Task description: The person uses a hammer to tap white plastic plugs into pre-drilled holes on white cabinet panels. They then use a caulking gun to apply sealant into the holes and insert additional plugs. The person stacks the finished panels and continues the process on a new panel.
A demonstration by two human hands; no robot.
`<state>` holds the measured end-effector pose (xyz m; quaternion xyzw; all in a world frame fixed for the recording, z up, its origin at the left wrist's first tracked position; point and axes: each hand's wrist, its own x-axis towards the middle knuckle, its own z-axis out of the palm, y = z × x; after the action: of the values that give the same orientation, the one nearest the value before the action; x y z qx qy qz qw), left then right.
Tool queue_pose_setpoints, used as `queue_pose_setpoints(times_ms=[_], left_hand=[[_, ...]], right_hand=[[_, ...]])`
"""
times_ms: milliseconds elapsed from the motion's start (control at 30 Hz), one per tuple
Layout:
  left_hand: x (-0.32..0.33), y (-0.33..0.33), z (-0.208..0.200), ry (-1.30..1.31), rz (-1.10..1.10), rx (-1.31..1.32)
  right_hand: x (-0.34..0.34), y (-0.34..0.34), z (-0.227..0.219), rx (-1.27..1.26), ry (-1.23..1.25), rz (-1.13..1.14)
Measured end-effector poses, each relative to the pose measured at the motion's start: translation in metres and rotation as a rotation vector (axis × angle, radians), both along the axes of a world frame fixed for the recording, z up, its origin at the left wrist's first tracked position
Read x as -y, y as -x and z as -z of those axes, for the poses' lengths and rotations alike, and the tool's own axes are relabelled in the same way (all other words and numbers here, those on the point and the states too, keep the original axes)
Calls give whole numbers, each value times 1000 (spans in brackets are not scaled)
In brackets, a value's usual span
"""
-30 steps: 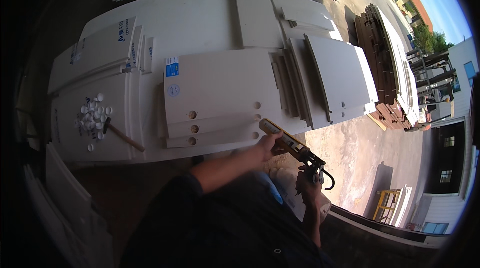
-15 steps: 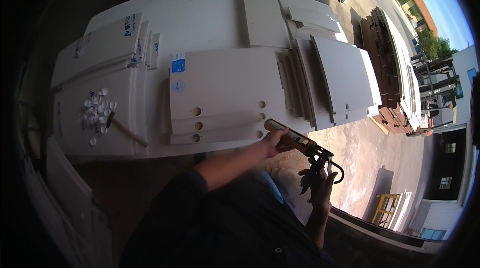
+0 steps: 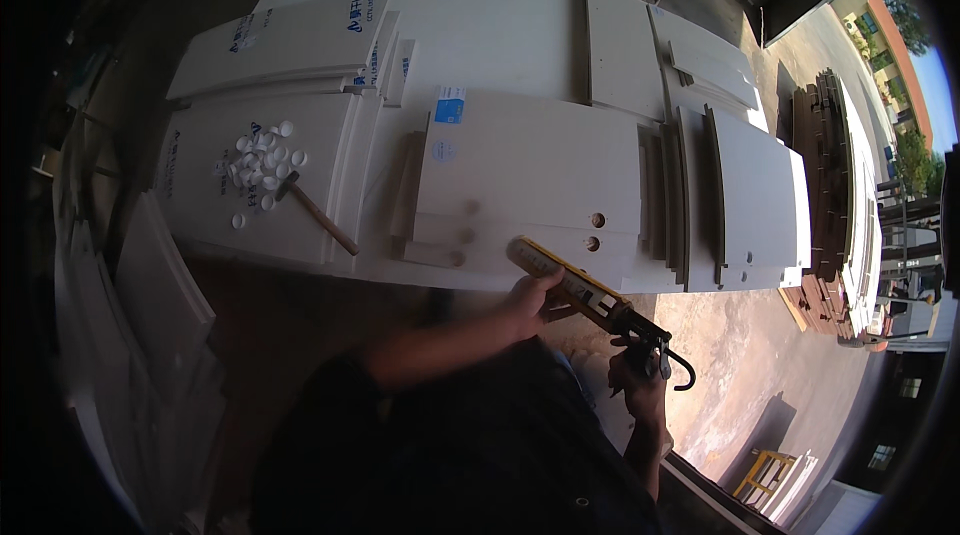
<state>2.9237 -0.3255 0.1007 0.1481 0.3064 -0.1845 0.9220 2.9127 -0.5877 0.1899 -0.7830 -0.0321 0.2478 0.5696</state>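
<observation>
A caulking gun (image 3: 600,305) with a yellow-and-dark cartridge lies slantwise across both my hands, its front end up and to the left. My left hand (image 3: 540,303) is wrapped round the cartridge near its front. Round the black handle and trigger at the rear, my right hand (image 3: 638,385) is closed. Just beyond the front end lies a stack of white panels (image 3: 530,160) with round holes along the near edge and a blue label. Some of those holes look blurred.
To the left, small white round caps (image 3: 262,160) and a wooden-handled hammer (image 3: 320,220) lie on a white panel. More panels (image 3: 755,190) are stacked on the right of the large white table (image 3: 450,25). Boards (image 3: 150,335) lean at lower left; a brown stack (image 3: 825,185) stands far right.
My view has swung left, so table and panels sit further right. My right hand has closed more fully round the handle; my left still grips the cartridge.
</observation>
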Motion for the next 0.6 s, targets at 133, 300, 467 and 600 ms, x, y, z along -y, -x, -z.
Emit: queue_pose_setpoints(times_ms=[133,300,467,600], left_hand=[[-34,26,10,-51,-103,-127],[-43,25,36,-10,-156,-70],[-40,18,26,-29,-162,-101],[-46,22,12,-41,-174,-132]], right_hand=[[-51,-1,4,-68,32,-78],[-63,-3,23,40,164,-163],[-67,-1,14,31,213,-80],[-87,-3,-23,-10,208,-159]])
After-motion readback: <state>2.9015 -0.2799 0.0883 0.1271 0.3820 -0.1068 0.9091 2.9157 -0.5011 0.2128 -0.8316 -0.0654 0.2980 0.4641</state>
